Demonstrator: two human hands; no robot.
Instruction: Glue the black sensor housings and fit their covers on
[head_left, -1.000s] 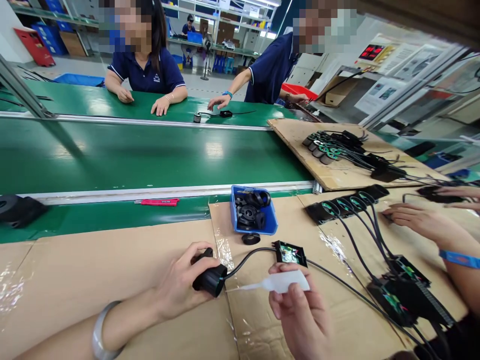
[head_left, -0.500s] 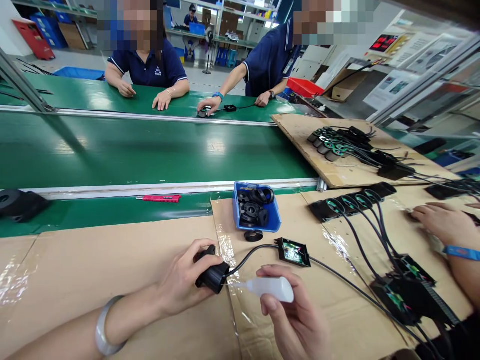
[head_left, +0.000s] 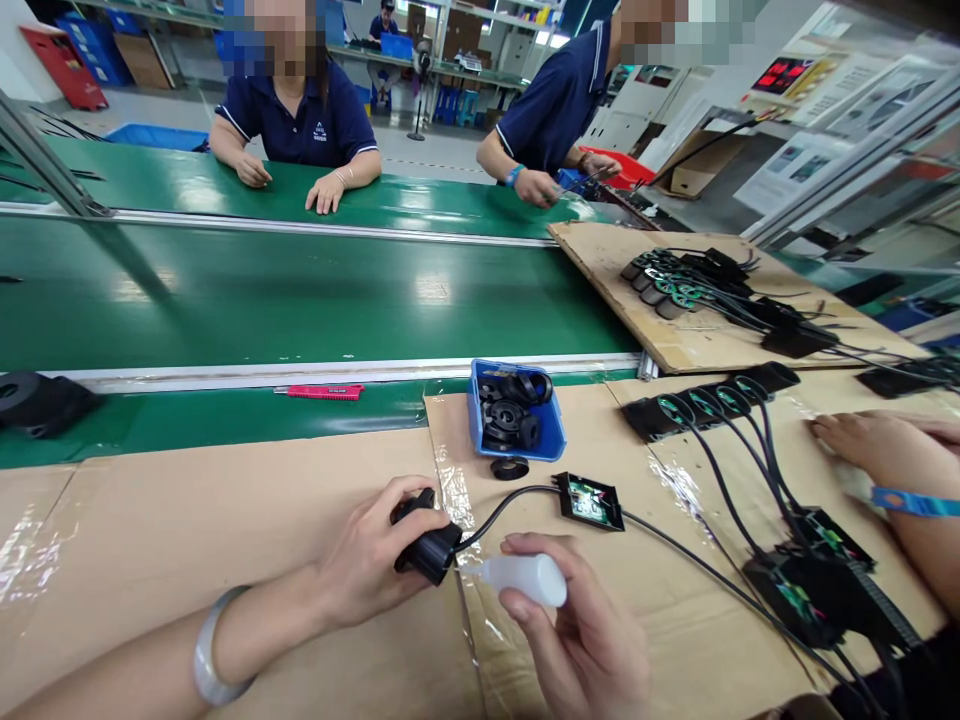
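My left hand (head_left: pixel 379 550) is closed around a black cylindrical housing (head_left: pixel 435 555), its open end facing right. A black cable (head_left: pixel 495 515) runs from that housing to a small open black box (head_left: pixel 591 501) with a green circuit board inside. In my right hand (head_left: pixel 585 630) is a white squeeze bottle (head_left: pixel 529 578), lying sideways between thumb and fingers. Its thin nozzle points left at the rim of the housing; whether the tip touches is too fine to tell.
A blue bin (head_left: pixel 555 430) of black rings stands beyond my hands, one loose ring (head_left: pixel 510 468) before it. A red utility knife (head_left: pixel 324 392) lies left. Wired cylinders (head_left: pixel 694 405) and boxes are at right, near a co-worker's hand (head_left: pixel 862 440). Two people stand across the green conveyor (head_left: pixel 300 290).
The bottle and my right hand have shifted slightly left, toward the housing. Across the conveyor, the person at right has drawn back and lifted the cabled part off the surface.
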